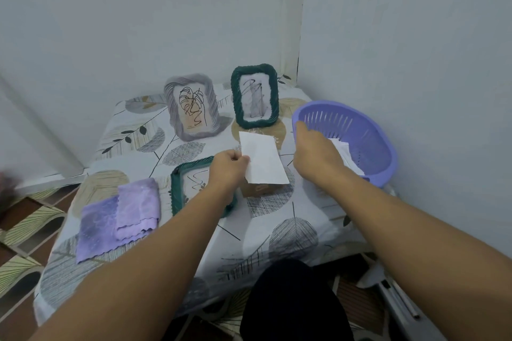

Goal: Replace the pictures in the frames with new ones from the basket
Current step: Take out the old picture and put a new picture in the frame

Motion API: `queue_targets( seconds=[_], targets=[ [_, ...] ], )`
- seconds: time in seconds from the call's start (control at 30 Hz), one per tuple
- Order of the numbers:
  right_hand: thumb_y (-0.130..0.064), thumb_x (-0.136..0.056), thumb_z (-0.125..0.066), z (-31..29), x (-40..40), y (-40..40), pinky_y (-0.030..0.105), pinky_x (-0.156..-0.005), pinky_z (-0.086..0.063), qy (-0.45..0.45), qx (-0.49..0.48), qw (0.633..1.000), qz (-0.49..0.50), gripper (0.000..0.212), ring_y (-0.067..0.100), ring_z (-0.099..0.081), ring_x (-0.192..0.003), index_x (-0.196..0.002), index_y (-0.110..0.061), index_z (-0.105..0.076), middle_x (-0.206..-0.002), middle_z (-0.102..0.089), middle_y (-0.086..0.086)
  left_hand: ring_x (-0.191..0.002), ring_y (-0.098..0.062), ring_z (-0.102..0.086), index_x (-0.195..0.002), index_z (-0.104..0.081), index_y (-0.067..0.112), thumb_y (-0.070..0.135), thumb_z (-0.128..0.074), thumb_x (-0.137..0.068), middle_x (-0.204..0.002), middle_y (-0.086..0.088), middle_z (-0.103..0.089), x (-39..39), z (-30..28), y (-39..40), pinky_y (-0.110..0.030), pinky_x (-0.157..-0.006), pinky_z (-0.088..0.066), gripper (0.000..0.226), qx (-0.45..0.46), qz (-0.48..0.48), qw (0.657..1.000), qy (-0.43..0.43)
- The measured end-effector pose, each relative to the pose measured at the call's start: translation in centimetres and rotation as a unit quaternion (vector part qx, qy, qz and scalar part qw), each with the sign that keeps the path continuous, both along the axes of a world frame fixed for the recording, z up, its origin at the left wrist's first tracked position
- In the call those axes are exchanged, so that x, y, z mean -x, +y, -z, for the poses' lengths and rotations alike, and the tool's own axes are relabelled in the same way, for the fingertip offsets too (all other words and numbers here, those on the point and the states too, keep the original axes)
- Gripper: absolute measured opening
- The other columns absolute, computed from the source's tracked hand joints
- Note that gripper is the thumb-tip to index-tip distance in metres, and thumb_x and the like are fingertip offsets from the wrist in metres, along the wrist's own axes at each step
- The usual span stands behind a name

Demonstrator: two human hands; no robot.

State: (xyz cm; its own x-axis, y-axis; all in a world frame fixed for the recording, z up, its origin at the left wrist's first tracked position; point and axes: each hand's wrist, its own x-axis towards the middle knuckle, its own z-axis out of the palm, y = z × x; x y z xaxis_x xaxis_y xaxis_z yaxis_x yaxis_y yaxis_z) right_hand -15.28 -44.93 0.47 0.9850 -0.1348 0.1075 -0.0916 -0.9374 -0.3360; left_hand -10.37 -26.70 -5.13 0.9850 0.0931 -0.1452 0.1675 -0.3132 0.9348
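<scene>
Your left hand [228, 165] pinches a white picture sheet [263, 159] — long axis running away from you, tilted left. Your right hand [314, 151] reaches into the purple basket [368, 130] — grip hidden.

No text, label, brand, number or sign could be read. A small dark mark was seen at the bottom of the picture in the grey frame [191, 107], at about 11 o'clock on the table [291, 219], but it was too small to be made out. A faint print was seen on the brown box [260, 189] near the table's middle, under the white sheet [263, 159], and it was too blurred to be read. Only line drawings, no letters, were shown in the upright green frame [255, 96] at 12 o'clock and in the flat green frame [194, 183].
</scene>
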Motion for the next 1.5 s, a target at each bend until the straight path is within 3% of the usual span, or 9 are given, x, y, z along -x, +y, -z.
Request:
queue_targets(
  seconds=[0.23,0.43,0.6,0.83,0.97,1.03,1.1,1.27,1.5],
  targets=[
    [-0.005,-0.097,-0.051,-0.7,-0.5,-2.9,0.037,-0.059,-0.036,-0.023,-0.049,0.999,-0.001,0.028,0.033,-0.054,-0.077,-0.125,-0.007,-0.045,-0.094,-0.058,0.015,-0.070,-0.025,-0.058,-0.063,-0.052,0.018,0.010,-0.064,-0.087,-0.073,-0.010,-0.061,-0.7,0.2,-4.7,-0.043,-0.069,-0.055,0.028,-0.004,0.024,0.999,0.023],
    [-0.006,-0.098,-0.050,-0.6,-0.4,-3.8,0.042,-0.068,-0.047,-0.025,-0.050,0.998,-0.013,0.036,0.034,-0.055,-0.080,-0.134,-0.008,-0.045,-0.095,-0.059,0.014,-0.068,-0.034,-0.068,-0.070,-0.054,0.020,0.013,-0.062,-0.078,-0.075,-0.015,-0.068,-0.9,0.8,-8.8,-0.032,-0.051,-0.047,0.014,-0.024,0.028,0.996,0.079],
    [-0.007,-0.097,-0.051,-0.2,-0.5,-4.2,0.050,-0.076,-0.055,-0.029,-0.054,0.998,-0.023,0.037,0.036,-0.060,-0.081,-0.133,-0.009,-0.046,-0.095,-0.062,0.016,-0.085,-0.032,-0.070,-0.063,-0.050,0.020,0.006,-0.064,-0.070,-0.077,-0.013,-0.064,-3.8,4.7,-11.5,-0.054,-0.084,-0.061,0.021,-0.011,0.061,0.993,0.101],
    [-0.008,-0.096,-0.052,0.8,-0.8,-3.8,0.050,-0.077,-0.055,-0.023,-0.041,0.998,-0.036,0.037,0.036,-0.060,-0.083,-0.132,-0.011,-0.046,-0.098,-0.063,0.016,-0.089,-0.037,-0.072,-0.065,-0.057,0.013,0.010,-0.060,-0.077,-0.081,-0.015,-0.074,-2.1,3.1,-13.0,-0.045,-0.083,-0.061,0.013,-0.069,0.064,0.993,0.074],
    [-0.005,-0.094,-0.051,1.7,-0.6,-3.3,0.051,-0.078,-0.055,-0.005,-0.029,0.999,-0.041,0.040,0.037,-0.060,-0.084,-0.133,-0.011,-0.046,-0.098,-0.063,0.015,-0.108,-0.030,-0.057,-0.090,-0.061,0.014,0.010,-0.060,-0.088,-0.091,-0.009,-0.063,-0.5,0.9,-12.1,-0.037,-0.105,-0.042,0.004,-0.167,0.070,0.983,0.033],
    [-0.002,-0.091,-0.051,2.0,-0.5,-3.1,0.051,-0.077,-0.055,0.007,-0.026,0.999,-0.042,0.043,0.037,-0.059,-0.084,-0.133,-0.012,-0.045,-0.098,-0.062,0.015,-0.122,-0.031,-0.049,-0.100,-0.058,0.015,0.011,-0.061,-0.089,-0.113,-0.014,-0.058,-0.8,1.3,-11.5,-0.036,-0.096,-0.043,0.012,-0.187,0.071,0.979,0.027],
    [-0.002,-0.089,-0.053,2.3,-0.5,-2.8,0.050,-0.077,-0.055,0.014,-0.024,0.999,-0.043,0.045,0.037,-0.059,-0.084,-0.132,-0.012,-0.045,-0.099,-0.063,0.014,-0.125,-0.035,-0.052,-0.086,-0.051,0.022,0.011,-0.066,-0.082,-0.121,-0.018,-0.059,-1.2,1.8,-11.1,-0.037,-0.082,-0.050,0.019,-0.190,0.093,0.977,0.027],
    [-0.004,-0.091,-0.052,2.7,-0.6,-2.7,0.047,-0.072,-0.054,0.019,-0.022,0.998,-0.052,0.040,0.036,-0.060,-0.083,-0.129,-0.012,-0.046,-0.098,-0.064,0.014,-0.127,-0.042,-0.054,-0.072,-0.063,0.023,0.021,-0.057,-0.058,-0.089,-0.012,-0.072,-3.0,3.8,-10.9,-0.051,-0.098,-0.052,0.015,-0.171,0.129,0.977,0.020],
    [-0.019,-0.092,-0.061,2.7,-0.7,-2.6,0.048,-0.080,-0.055,0.040,-0.035,0.997,-0.053,0.045,0.034,-0.061,-0.092,-0.133,-0.012,-0.046,-0.107,-0.064,0.012,-0.093,-0.031,-0.071,-0.106,-0.065,0.017,0.009,-0.066,-0.088,-0.101,-0.011,-0.072,-1.3,1.2,-9.1,-0.037,-0.070,-0.057,0.019,-0.160,0.131,0.978,0.011]
  ],
)
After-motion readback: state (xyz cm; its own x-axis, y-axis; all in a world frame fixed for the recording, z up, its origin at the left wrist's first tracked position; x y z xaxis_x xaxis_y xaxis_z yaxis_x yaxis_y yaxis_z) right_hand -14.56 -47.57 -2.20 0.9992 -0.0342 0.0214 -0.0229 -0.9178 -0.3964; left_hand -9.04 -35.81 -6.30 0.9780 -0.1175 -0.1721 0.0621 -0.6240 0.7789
